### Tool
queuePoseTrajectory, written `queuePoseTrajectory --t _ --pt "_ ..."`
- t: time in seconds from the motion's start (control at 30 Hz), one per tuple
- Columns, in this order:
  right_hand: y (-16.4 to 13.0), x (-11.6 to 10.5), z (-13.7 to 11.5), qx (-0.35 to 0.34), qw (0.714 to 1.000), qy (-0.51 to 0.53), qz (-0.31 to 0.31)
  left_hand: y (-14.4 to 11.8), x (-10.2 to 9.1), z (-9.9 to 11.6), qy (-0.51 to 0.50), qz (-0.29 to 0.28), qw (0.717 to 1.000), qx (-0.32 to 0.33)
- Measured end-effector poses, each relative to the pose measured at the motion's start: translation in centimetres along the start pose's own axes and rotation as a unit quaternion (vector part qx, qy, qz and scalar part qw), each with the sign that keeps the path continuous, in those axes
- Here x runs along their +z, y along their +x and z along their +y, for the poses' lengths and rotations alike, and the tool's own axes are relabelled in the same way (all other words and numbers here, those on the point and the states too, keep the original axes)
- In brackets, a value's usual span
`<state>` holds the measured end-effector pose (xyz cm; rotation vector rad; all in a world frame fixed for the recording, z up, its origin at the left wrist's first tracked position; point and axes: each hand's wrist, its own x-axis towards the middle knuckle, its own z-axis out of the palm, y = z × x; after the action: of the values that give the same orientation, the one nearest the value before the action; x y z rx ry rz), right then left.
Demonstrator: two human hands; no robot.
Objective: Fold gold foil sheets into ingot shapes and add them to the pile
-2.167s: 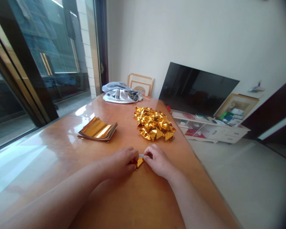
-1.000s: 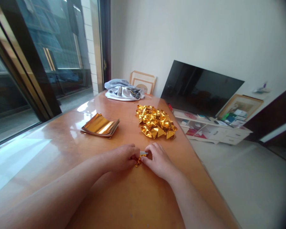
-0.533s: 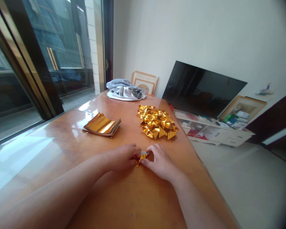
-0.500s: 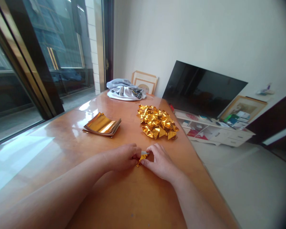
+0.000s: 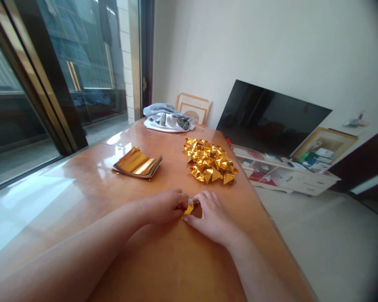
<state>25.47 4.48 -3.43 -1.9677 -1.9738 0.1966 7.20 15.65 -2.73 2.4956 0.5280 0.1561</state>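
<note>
Between my hands, low over the wooden table (image 5: pixel 164 260), is a partly folded piece of gold foil paper (image 5: pixel 189 209) with a pale edge showing at its top. My left hand (image 5: pixel 170 205) pinches its left side, fingers curled. On the other side my right hand (image 5: pixel 212 216) grips it, thumb at the lower edge and fingertips at the upper right. The fingers cover much of the paper. Ahead to the left lies a stack of flat gold foil sheets (image 5: pixel 137 162), slightly curled. Ahead to the right is a pile of folded gold foil pieces (image 5: pixel 209 159).
At the table's far end sits a bundle of grey-blue cloth (image 5: pixel 166 117), with picture frames (image 5: pixel 193 107) leaning behind. A large television (image 5: pixel 271 119) stands on a white cabinet (image 5: pixel 290 178) beyond the right edge. Glass sliding doors (image 5: pixel 66 75) border the left side.
My right thumb has moved slightly left along the paper's lower edge, and less of the pale edge shows. The view has shifted a little; the stack and pile stay put.
</note>
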Motion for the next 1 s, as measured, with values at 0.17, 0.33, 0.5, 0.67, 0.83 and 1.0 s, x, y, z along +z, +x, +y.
queuePoseTrajectory --t 0.17,0.33,0.5,0.67,0.83,1.0 --pt "-0.1 -0.5 -0.1 0.002 1.0 0.017 -0.02 -0.1 -0.1 0.0 0.004 0.0 1.0 0.005" --pt "0.0 -0.6 0.2 0.021 0.999 0.039 -0.018 -0.1 0.1 0.1 0.009 0.01 1.0 -0.007" --pt "0.3 0.1 0.5 0.033 0.998 0.046 0.002 -0.1 0.3 0.3 0.005 0.017 1.0 -0.025" --pt "0.8 0.7 1.2 0.058 0.995 0.077 0.035 0.0 0.4 0.4 0.009 0.02 0.999 -0.031" --pt "1.3 1.6 2.4 0.069 0.988 0.123 0.069 0.1 0.7 0.1 0.011 0.031 0.999 -0.023" --pt "1.8 2.3 3.3 0.075 0.981 0.154 0.086 0.2 0.8 0.1 0.015 0.033 0.999 -0.025"
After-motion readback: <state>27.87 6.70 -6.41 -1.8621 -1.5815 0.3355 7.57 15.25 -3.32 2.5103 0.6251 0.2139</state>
